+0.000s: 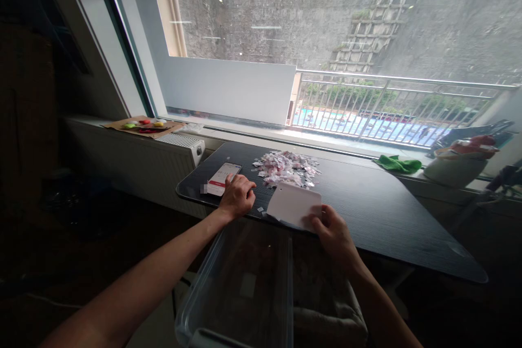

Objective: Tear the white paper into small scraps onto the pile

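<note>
My right hand [331,227] grips the right end of a flat white plastic scraper [294,205], which has rounded corners and a small hole. The scraper is tilted at the near edge of the dark table [359,196]. Just beyond it lies a heap of small pale paper-like scraps [287,167], with a few loose bits [261,210] nearer the edge. My left hand [238,196] is closed, its fingers curled beside and partly over a phone [222,178] with a lit screen. Whatever is inside those fingers, if anything, is hidden.
Below the table edge stands a clear plastic bin [244,283], in front of me. A radiator [138,160] with a cardboard sheet [112,126] on it is at the left. On the sill to the right are a green cloth [397,164] and a pale container [454,166].
</note>
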`<state>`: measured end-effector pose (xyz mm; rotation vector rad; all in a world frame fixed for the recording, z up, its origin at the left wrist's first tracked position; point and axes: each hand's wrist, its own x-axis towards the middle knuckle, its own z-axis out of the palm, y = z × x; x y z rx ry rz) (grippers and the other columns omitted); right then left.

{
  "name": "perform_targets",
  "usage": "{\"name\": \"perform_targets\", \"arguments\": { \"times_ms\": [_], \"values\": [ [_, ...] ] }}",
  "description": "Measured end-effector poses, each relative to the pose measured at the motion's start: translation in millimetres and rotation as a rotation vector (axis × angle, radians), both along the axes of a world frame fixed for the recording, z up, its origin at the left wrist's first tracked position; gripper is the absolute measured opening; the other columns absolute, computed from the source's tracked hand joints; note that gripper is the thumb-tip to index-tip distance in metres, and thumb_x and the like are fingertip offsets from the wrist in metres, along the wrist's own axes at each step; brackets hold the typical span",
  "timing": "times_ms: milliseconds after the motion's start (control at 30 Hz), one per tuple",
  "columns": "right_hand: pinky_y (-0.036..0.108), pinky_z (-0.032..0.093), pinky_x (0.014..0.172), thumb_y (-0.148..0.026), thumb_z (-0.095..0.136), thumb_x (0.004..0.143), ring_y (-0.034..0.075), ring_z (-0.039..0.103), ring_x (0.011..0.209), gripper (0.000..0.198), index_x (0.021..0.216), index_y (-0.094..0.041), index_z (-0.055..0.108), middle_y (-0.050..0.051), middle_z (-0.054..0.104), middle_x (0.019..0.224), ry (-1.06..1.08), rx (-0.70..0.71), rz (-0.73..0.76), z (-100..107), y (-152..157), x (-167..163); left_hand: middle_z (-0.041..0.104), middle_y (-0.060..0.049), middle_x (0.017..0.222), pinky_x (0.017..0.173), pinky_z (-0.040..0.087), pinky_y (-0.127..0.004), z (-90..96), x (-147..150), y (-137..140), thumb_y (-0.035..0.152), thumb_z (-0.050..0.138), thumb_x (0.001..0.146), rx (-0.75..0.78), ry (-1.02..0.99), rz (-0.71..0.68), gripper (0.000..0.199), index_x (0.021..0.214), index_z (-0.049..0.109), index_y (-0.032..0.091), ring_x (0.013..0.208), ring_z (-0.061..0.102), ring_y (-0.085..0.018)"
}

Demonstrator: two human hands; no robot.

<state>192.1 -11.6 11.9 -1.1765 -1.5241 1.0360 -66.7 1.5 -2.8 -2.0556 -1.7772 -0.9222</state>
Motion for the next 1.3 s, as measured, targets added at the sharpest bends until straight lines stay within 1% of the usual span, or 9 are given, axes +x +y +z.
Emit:
{"name": "perform_targets", "arguments": {
  "times_ms": [133, 267, 467, 533, 700, 800, 933, 1133, 1300],
  "values": [
    [0.032, 0.054, 0.068, -0.034, 0.06, 0.07, 0.02, 0.068, 0.074, 0.023, 0.087, -0.019, 0.058, 0.005, 0.071, 0.08, 0.011, 0.014, 0.055, -1.7, 0.5, -4.5, 0.066, -0.006, 0.086, 0.105, 0.025, -0.051, -1.2, -0.7, 0.5, 0.016, 0.05, 0.075, 0.006, 0.007, 0.005, 0.018, 0.084, 0.064, 0.02, 0.098, 0.056, -0.024],
    [0.034, 0.054, 0.068, -0.036, 0.059, 0.071, 0.021, 0.067, 0.074, 0.025, 0.09, -0.018, 0.058, 0.006, 0.07, 0.082, -0.022, 0.029, 0.023, -3.8, 3.3, -5.1, 0.066, -0.005, 0.085, 0.105, 0.025, -0.05, -0.3, -0.3, -0.2, 0.016, 0.05, 0.075, 0.009, 0.003, -0.001, 0.017, 0.084, 0.064, 0.021, 0.098, 0.056, -0.024],
    [0.031, 0.054, 0.065, -0.035, 0.06, 0.071, 0.02, 0.068, 0.073, 0.024, 0.089, -0.019, 0.059, 0.005, 0.071, 0.082, -0.007, 0.043, 0.088, 2.3, -2.8, -9.5, 0.066, -0.005, 0.083, 0.105, 0.026, -0.05, 1.2, 0.5, -0.9, 0.015, 0.05, 0.074, 0.01, 0.002, -0.001, 0.017, 0.083, 0.064, 0.021, 0.097, 0.056, -0.024],
    [0.031, 0.054, 0.066, -0.035, 0.06, 0.071, 0.02, 0.068, 0.073, 0.024, 0.089, -0.018, 0.059, 0.006, 0.071, 0.082, 0.001, 0.045, 0.078, 4.3, -3.8, -4.3, 0.066, -0.005, 0.083, 0.105, 0.025, -0.05, 1.5, 0.7, -1.1, 0.015, 0.05, 0.074, 0.01, -0.003, -0.003, 0.018, 0.083, 0.064, 0.021, 0.098, 0.056, -0.024],
    [0.034, 0.055, 0.068, -0.035, 0.063, 0.069, 0.022, 0.069, 0.074, 0.028, 0.09, -0.018, 0.058, 0.007, 0.072, 0.08, -0.029, 0.016, -0.046, 1.9, 1.2, 22.7, 0.066, -0.005, 0.086, 0.105, 0.025, -0.051, 1.9, 1.0, -1.2, 0.015, 0.051, 0.074, 0.003, -0.018, -0.007, 0.017, 0.083, 0.064, 0.021, 0.098, 0.056, -0.024],
    [0.034, 0.056, 0.069, -0.035, 0.063, 0.068, 0.022, 0.069, 0.075, 0.026, 0.088, -0.019, 0.059, 0.005, 0.073, 0.08, -0.046, -0.012, -0.046, -1.6, 1.5, 30.5, 0.066, -0.005, 0.085, 0.106, 0.025, -0.051, 1.8, 0.8, -1.0, 0.016, 0.05, 0.075, 0.005, -0.014, -0.007, 0.017, 0.083, 0.064, 0.021, 0.099, 0.056, -0.024],
    [0.034, 0.056, 0.07, -0.036, 0.063, 0.068, 0.022, 0.069, 0.076, 0.027, 0.088, -0.019, 0.06, 0.005, 0.073, 0.081, -0.027, -0.046, 0.012, -4.2, 0.1, 28.4, 0.066, -0.005, 0.085, 0.105, 0.025, -0.051, 2.2, 0.9, -1.1, 0.016, 0.05, 0.075, 0.006, -0.011, -0.008, 0.017, 0.083, 0.064, 0.02, 0.098, 0.056, -0.024],
    [0.035, 0.055, 0.069, -0.034, 0.065, 0.065, 0.023, 0.069, 0.075, 0.026, 0.086, -0.02, 0.061, 0.004, 0.073, 0.079, -0.026, -0.039, -0.026, -3.9, 1.8, 27.7, 0.066, -0.005, 0.085, 0.104, 0.027, -0.051, 2.5, 1.4, -1.4, 0.016, 0.05, 0.074, 0.005, -0.007, -0.005, 0.017, 0.083, 0.064, 0.02, 0.097, 0.056, -0.024],
    [0.033, 0.055, 0.068, -0.035, 0.063, 0.068, 0.021, 0.068, 0.074, 0.027, 0.089, -0.018, 0.06, 0.006, 0.072, 0.082, -0.012, -0.02, 0.042, -0.1, 0.2, 11.3, 0.066, -0.006, 0.085, 0.105, 0.025, -0.051, 1.4, 0.9, -1.0, 0.016, 0.05, 0.074, -0.003, -0.003, 0.005, 0.017, 0.083, 0.064, 0.02, 0.098, 0.056, -0.024]
  ]
}}
